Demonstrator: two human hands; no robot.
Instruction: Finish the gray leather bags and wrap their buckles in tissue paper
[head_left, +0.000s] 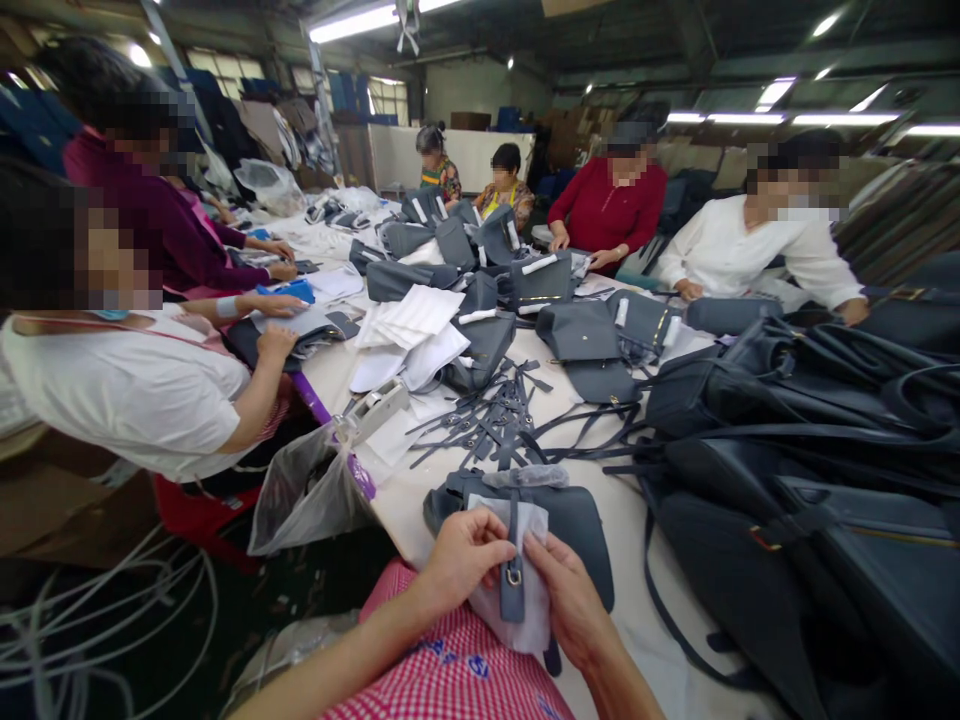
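Observation:
Lying at the table's near edge, a dark grey bag (589, 530) has a sheet of white tissue paper (534, 520) over its front. A narrow dark strap with a gold buckle (513, 598) runs down over the tissue. My left hand (465, 560) is closed at the strap's left side, thumb and fingers pinching it just above the buckle. From the right, my right hand (566, 590) grips the tissue's edge between thumb and fingers, close to the strap. A clear plastic-wrapped handle (529, 477) crosses the bag's top.
Loose dark straps (487, 425) lie beyond the bag. A tape dispenser (375, 410) stands left, beside white paper sheets (409, 330). Dark bags (750, 560) are heaped at right, more bags (585, 340) mid-table. Several people work around the table. A plastic bag (300, 490) hangs at the left edge.

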